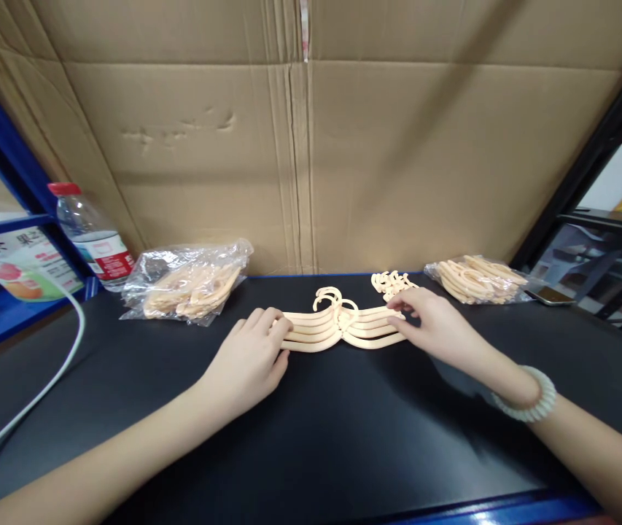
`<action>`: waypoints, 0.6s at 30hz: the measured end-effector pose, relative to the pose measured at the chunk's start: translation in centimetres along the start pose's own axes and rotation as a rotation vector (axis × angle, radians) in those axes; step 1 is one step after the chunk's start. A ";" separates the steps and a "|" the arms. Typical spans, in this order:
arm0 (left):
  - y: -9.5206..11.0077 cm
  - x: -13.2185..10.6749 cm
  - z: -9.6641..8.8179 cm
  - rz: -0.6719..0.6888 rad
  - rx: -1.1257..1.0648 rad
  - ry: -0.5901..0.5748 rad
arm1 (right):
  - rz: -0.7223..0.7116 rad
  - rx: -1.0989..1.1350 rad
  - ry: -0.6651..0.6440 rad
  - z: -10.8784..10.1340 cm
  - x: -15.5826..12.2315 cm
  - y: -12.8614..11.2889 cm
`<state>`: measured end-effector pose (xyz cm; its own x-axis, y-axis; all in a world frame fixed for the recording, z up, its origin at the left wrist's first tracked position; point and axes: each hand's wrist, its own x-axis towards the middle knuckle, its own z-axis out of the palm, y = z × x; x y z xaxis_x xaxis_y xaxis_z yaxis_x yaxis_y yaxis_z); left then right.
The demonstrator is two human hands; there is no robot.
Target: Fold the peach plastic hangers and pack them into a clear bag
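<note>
Several cream-coloured hangers [311, 332] lie overlapped in a row on the black tabletop, their hooks pointing away from me. My left hand [250, 346] is closed around the left ends of the hangers, fingers on top and thumb at the near side. At their right ends is my right hand [425, 324], its thumb and index finger apart and near or touching the tips; a spiral band [541, 397] circles that wrist. Just behind the right hand lies a small pile of cream plastic pieces [392, 283].
A clear bag of hangers [190, 284] lies at the back left, another bag [477, 278] at the back right beside a phone [551, 294]. A red-capped bottle [95, 240] stands far left. A white cable [64, 375] curves over the table's left side. Cardboard [206, 146] walls the back.
</note>
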<state>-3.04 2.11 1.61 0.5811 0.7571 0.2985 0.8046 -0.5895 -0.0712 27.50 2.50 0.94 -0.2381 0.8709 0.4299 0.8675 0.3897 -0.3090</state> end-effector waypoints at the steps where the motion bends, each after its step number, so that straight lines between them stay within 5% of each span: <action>1: 0.7 -0.2 0.2 0.006 -0.032 0.011 | -0.056 -0.030 0.022 0.5 -0.3 -0.7; 8: 3.1 -0.8 2.2 -0.012 -0.177 -0.156 | -0.141 -0.216 -0.217 3.8 -1.0 -2.2; 18: -0.1 1.4 2.4 -0.075 -0.195 -0.269 | -0.132 -0.228 -0.305 5.3 2.0 -2.7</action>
<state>-2.03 3.97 -0.28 0.5539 0.8320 0.0321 0.8227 -0.5528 0.1328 22.39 4.76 -1.83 -0.4432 0.8799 0.1712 0.8872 0.4578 -0.0565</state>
